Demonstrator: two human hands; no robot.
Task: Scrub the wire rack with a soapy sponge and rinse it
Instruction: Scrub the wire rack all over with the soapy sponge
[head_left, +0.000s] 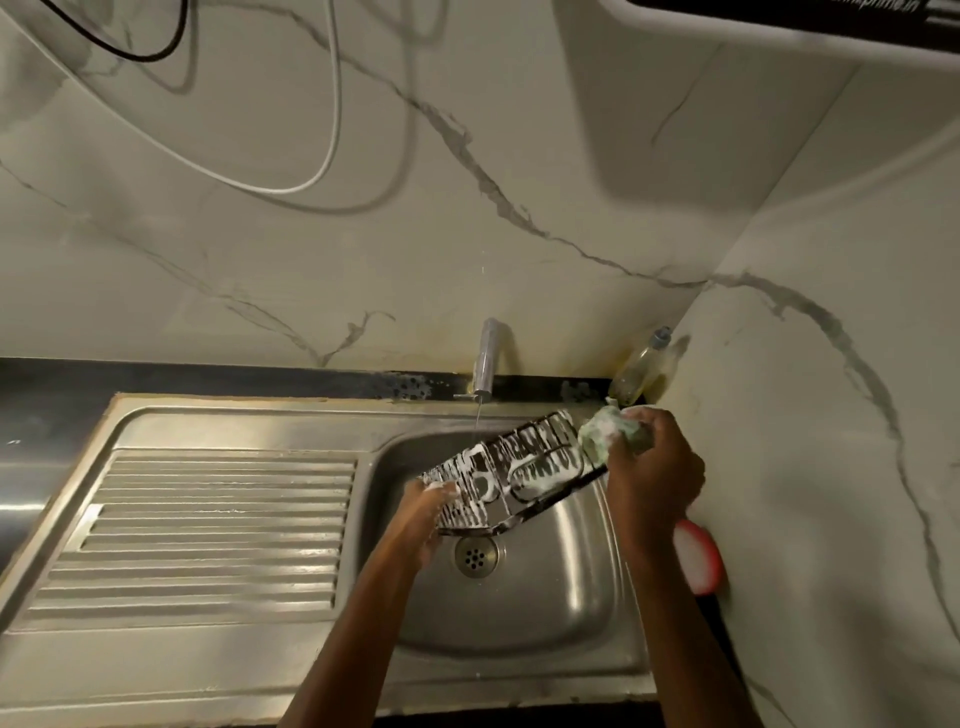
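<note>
A black wire rack (511, 467), covered in white foam, is held tilted over the steel sink basin (566, 587). My left hand (423, 512) grips its lower left end. At the rack's upper right end, my right hand (652, 462) holds a green soapy sponge (605, 431) pressed against the wires. A thin stream of water falls from the tap (485, 364) just behind the rack.
The ribbed steel draining board (208, 530) lies to the left of the basin. A bottle of yellowish dish liquid (641, 371) stands in the back right corner. A red and white round object (698, 556) sits on the sink's right rim against the marble wall. The drain (477, 555) is below the rack.
</note>
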